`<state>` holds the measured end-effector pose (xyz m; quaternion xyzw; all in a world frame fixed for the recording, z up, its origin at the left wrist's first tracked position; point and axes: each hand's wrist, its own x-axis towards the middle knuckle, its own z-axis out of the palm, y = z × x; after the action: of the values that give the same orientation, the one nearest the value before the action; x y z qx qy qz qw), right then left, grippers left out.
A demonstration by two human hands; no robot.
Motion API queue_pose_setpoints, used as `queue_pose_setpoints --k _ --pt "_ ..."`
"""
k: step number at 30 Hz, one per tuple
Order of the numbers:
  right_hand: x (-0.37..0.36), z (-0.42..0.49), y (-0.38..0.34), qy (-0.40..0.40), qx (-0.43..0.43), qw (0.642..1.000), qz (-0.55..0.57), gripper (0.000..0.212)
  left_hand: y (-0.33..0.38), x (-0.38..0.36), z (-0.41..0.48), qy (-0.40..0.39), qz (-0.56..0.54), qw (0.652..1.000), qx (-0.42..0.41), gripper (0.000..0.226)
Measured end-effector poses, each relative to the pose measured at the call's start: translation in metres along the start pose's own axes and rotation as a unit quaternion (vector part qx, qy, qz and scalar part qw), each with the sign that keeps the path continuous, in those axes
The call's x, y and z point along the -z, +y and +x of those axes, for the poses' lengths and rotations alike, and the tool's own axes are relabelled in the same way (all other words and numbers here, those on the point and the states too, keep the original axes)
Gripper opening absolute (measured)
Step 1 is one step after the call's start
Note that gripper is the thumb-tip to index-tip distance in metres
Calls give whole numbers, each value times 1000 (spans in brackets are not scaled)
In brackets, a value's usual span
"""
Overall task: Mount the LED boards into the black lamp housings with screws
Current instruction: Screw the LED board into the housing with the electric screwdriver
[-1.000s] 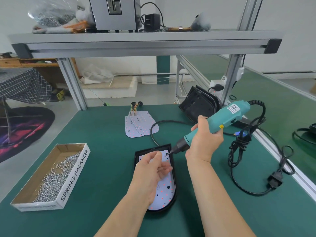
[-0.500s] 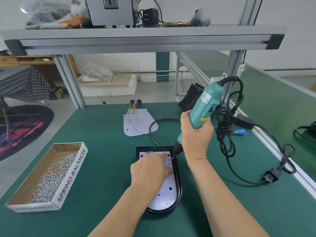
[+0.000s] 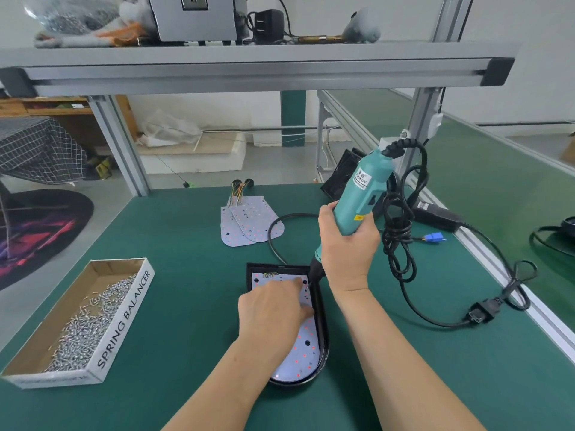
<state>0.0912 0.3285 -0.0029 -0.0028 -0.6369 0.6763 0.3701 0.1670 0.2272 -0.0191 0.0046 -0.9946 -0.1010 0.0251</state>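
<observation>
A black lamp housing (image 3: 324, 334) lies on the green table in front of me with a white LED board (image 3: 306, 349) seated inside it. My left hand (image 3: 273, 309) rests palm down on the board, its index finger stretched toward the board's upper right corner. My right hand (image 3: 345, 247) grips a teal electric screwdriver (image 3: 362, 194) held steeply upright. Its dark tip touches down at that same corner, right beside my left index fingertip. The screw itself is too small to make out.
A cardboard box of screws (image 3: 93, 315) sits at the left. Two spare LED boards (image 3: 249, 225) with wires lie further back. More black housings (image 3: 342, 172) lean by the right frame post. The driver's coiled cord (image 3: 399, 237), plug (image 3: 480, 314) and adapter (image 3: 435, 214) lie at the right.
My right hand swung the screwdriver from a slant to nearly upright and set its tip on the board's corner. My left hand turned palm down onto the board.
</observation>
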Motion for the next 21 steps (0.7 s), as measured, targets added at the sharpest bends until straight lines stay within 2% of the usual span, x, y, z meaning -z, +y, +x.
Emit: queue_pose_setpoints --k 21 --pt "-6 -3 1 -30 14 999 -14 19 -1 -4 1 -1 17 1000 -22 26"
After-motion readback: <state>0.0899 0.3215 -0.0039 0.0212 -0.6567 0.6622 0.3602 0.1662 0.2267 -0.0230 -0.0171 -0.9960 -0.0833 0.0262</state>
